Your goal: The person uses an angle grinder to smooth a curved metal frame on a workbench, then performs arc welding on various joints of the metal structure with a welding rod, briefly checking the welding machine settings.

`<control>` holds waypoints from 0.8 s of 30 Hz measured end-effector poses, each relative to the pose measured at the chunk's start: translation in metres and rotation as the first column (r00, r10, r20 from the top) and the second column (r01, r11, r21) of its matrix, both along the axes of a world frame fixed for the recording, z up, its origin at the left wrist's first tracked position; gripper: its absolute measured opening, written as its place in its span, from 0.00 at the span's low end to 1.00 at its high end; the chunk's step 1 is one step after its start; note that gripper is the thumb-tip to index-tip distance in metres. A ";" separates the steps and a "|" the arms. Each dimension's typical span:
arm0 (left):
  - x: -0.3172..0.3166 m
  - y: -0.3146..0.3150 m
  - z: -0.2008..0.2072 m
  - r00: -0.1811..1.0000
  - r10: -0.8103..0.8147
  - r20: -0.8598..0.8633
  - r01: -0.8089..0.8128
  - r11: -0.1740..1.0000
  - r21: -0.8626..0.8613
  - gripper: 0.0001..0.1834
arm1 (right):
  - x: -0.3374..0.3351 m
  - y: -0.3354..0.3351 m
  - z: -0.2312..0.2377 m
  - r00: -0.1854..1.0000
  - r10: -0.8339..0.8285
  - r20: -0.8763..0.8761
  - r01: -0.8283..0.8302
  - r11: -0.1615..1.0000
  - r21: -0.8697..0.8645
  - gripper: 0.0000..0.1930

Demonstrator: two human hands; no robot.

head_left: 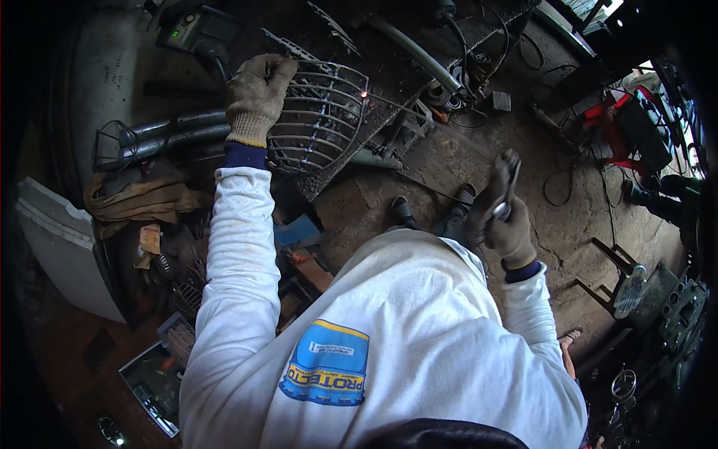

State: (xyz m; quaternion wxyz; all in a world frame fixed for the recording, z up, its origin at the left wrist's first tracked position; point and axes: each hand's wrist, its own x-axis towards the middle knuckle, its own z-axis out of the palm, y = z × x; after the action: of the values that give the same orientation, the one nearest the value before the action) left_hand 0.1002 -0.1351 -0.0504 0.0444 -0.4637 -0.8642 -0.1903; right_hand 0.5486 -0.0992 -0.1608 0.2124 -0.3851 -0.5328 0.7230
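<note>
A tan knitted glove covers my left hand [260, 91], its fingers closed on the upper left edge of a curved metal grille [318, 120]. The grille has several bowed bars and lies on a dark metal worktable [321, 178]. A small red-hot spot [364, 94] glows at its right edge. In the gloved right hand [512, 233] I grip a dark tool that looks like a welding electrode holder [505, 176], raised off the table. A thin rod [407, 111] runs from the glowing spot toward the holder's head; where it joins the head is unclear.
A welding machine [200, 31] with a green display stands at the upper left. Metal pipes [176, 131] lie left of the table; another pipe [415, 52] crosses its far side. Cables [557, 183] trail over the floor. A red chair [609, 127] and another person's leg [669, 198] are at right.
</note>
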 end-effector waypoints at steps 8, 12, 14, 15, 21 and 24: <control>-0.024 -0.004 -0.011 0.923 -0.182 -0.339 0.109 0.969 -0.223 0.22 | 0.005 -0.015 -0.014 0.998 -0.032 -0.050 0.049 0.928 0.371 0.15; -0.001 0.002 -0.003 0.999 -0.027 0.028 0.027 0.999 0.023 0.21 | 0.027 -0.002 -0.013 0.964 -0.220 -0.149 0.187 0.960 -0.209 0.10; 0.003 0.003 0.000 0.999 -0.030 0.019 0.029 0.998 0.047 0.22 | 0.030 -0.002 -0.015 0.963 -0.236 -0.133 0.223 0.969 -0.102 0.17; 0.004 0.003 0.000 0.999 -0.034 0.021 0.033 0.998 0.048 0.22 | 0.030 -0.003 -0.014 0.965 -0.223 -0.135 0.218 0.975 -0.050 0.17; 0.008 0.003 0.004 0.999 -0.013 -0.033 0.014 1.000 0.020 0.23 | 0.030 -0.007 0.000 0.990 -0.143 -0.011 0.143 0.990 0.014 0.10; 0.002 0.002 0.000 1.000 -0.014 -0.010 0.015 0.999 0.030 0.24 | 0.031 -0.011 -0.014 0.989 -0.149 0.003 0.149 0.989 0.019 0.11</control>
State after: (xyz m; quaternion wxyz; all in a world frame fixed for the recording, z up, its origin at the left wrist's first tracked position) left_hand 0.1023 -0.1331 -0.0502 0.0544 -0.4702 -0.8575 -0.2014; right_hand 0.5796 -0.1107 -0.1749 0.2682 -0.4234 -0.5100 0.6991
